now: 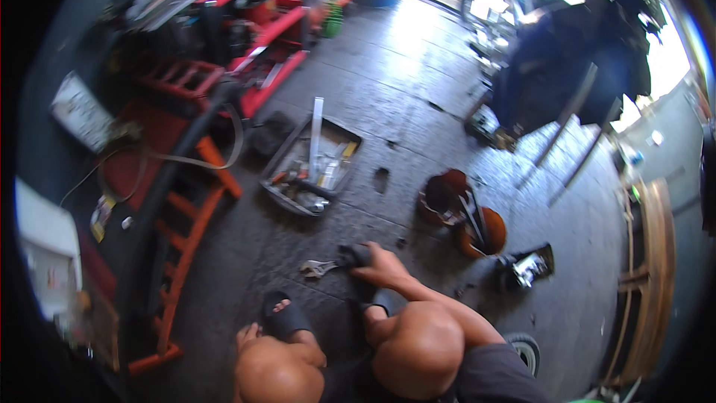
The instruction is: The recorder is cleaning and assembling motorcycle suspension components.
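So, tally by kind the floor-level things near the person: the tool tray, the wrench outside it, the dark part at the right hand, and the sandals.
Tool tray: 1
Silver wrench: 1
Dark part in the right hand: 1
Sandals: 2
Total: 5

Adjustable wrench (pixel 318 269): silvery metal, head at left end, pointing away from the dark piece. Lies near tool tray (pixel 286 200), on its near side, well apart from it. Roughly level, slight slant; resting on floor or lifted, can't tell. Jaw gap too blurred to read. Dark piece (pixel 353 255): short, blackish, roundish, likely cylindrical, gripped from its right side. Also on near side of tool tray, a bit further right than the wrench. Overlaps wrench's right end in view; joined or merely touching, unclear.
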Demonstrator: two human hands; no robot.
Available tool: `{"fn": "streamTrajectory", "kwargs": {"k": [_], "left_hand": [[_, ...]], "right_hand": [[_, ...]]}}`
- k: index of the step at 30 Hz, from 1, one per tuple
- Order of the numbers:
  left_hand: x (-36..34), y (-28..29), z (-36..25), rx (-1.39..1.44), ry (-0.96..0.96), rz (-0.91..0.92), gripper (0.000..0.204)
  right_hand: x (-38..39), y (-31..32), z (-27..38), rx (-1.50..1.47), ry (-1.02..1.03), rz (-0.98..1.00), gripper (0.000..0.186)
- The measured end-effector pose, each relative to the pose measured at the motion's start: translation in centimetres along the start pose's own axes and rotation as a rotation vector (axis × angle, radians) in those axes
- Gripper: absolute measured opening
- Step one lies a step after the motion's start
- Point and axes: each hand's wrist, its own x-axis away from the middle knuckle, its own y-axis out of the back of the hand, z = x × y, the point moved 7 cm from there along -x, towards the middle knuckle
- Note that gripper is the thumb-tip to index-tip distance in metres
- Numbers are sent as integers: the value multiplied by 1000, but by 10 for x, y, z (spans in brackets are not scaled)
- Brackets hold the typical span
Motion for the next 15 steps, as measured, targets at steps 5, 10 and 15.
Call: {"fn": "streamTrajectory", "kwargs": {"k": [5,10,15], "left_hand": [[201,-24,179,259,1664,971,18],[207,-92,197,471,1420,1081,21],[132,-136,191,511,1029,1175,21]], "right_hand": [[-68,-1,78,-136,69,-51,63],[-95,33,105,-237,67,-170,62],[-72,-15,108,-385,189,11,75]]}}
